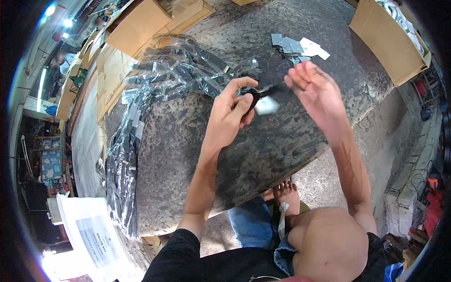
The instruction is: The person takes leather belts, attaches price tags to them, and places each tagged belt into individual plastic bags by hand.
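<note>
— Mottled dark tabletop (pixel 225 174) logged. I take the pile of plastic-sleeved strips (pixel 123 155) as landmark; it curves along the left side. Your reading of the hands?

— Left hand (pixel 226 117): fingers closed round a small black item (pixel 253 96), thumb pressed on it, just right of the pile's upper end. I cannot resolve the item's exact form. A white tag (pixel 267 105), motion-blurred, shows immediately beside it.

— And the right?

— Right hand (pixel 315 87): open, fingers loosely curved, farther right of the pile. A dark blurred part reaches from the item towards its fingers; I cannot tell whether they touch it.

— Surroundings?

— Grey and white cards (pixel 298 47) lie overlapped to the upper right of the pile. One open cardboard carton (pixel 387 42) stands well to its right, holding white material (pixel 401 21). I record a printed sheet (pixel 96 239) at the pile's lower left; legible words include "FOR BUYING". Bare foot (pixel 287 197) noted beyond the table edge, lower right of the pile.
</note>
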`<state>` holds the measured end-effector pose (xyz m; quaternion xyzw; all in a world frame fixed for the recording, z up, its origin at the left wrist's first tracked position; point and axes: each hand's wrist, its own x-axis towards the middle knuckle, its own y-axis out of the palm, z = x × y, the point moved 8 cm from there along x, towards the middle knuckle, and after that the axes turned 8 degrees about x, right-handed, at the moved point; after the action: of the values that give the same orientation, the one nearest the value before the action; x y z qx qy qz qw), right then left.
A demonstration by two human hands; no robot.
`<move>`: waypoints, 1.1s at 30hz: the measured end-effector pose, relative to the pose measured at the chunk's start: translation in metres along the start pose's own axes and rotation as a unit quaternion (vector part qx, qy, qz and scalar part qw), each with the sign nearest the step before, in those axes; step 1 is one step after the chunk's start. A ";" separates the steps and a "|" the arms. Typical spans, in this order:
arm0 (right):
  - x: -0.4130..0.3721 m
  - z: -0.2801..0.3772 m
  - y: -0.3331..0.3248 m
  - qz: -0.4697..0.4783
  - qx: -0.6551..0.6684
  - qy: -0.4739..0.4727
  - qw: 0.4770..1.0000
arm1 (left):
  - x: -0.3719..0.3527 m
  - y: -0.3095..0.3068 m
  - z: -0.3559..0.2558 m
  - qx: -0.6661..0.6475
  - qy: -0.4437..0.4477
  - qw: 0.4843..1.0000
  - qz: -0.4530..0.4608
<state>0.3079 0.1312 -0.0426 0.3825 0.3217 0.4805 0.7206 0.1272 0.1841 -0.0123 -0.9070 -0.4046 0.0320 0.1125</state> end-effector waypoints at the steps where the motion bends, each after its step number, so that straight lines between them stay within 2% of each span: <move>1: 0.001 0.003 -0.003 0.000 0.000 0.000 1.000 | 0.001 -0.002 0.000 0.008 -0.001 1.000 -0.007; 3: 0.002 0.016 0.001 0.070 0.030 -0.039 0.996 | 0.003 -0.005 0.004 0.024 -0.020 0.999 -0.017; 5: 0.003 0.015 0.000 0.068 0.022 -0.048 0.996 | 0.007 -0.004 0.007 -0.014 0.020 1.000 -0.015; 11: -0.006 0.007 0.014 0.129 -0.126 -0.098 0.979 | 0.008 -0.005 0.007 -0.039 0.020 0.998 -0.053; 13: -0.010 0.008 0.022 0.132 -0.270 -0.143 0.943 | 0.008 -0.005 0.008 -0.037 0.011 0.998 -0.051; 14: -0.014 0.009 0.028 0.139 -0.300 -0.167 0.929 | 0.008 -0.004 0.010 -0.036 0.002 0.998 -0.049; 17: -0.014 0.005 0.031 0.133 -0.331 -0.151 0.922 | 0.006 -0.005 0.013 -0.022 -0.002 0.999 -0.042; 21: -0.011 0.004 0.027 0.131 -0.322 -0.139 0.927 | 0.008 -0.008 0.013 0.027 0.005 0.998 -0.056; 23: -0.009 0.003 0.023 0.117 -0.308 -0.107 0.938 | 0.010 -0.007 0.009 0.051 0.068 0.995 -0.051; 26: -0.004 0.000 0.015 0.097 -0.243 -0.073 0.962 | 0.011 -0.004 0.009 0.063 0.066 0.995 -0.036; 33: -0.009 0.019 0.020 0.081 -0.240 -0.105 0.962 | 0.007 -0.003 0.001 -0.009 0.019 0.999 -0.027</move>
<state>0.3115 0.1232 -0.0148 0.2712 0.0868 0.5572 0.7800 0.1299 0.1911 -0.0120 -0.8973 -0.4268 0.0076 0.1125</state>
